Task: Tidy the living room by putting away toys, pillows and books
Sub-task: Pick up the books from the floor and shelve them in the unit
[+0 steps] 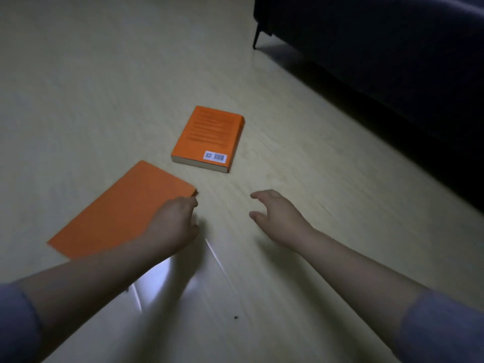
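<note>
Two orange books lie on the pale floor. The thick orange book (209, 138) rests back cover up, its barcode facing me, in the middle of the view. Nearer and to the left lies the thin orange book (123, 210), flat and slightly blurred. My left hand (174, 222) is at its near right corner, fingers curled round the edge there. My right hand (275, 214) hovers over bare floor to the right, fingers spread and loosely bent, holding nothing, a short way in front of the thick book.
A dark sofa (392, 61) fills the upper right, standing on a thin black leg (258, 35). The pale wooden floor (104, 87) stretches to the left and far side. A small dark speck (235, 317) lies near me.
</note>
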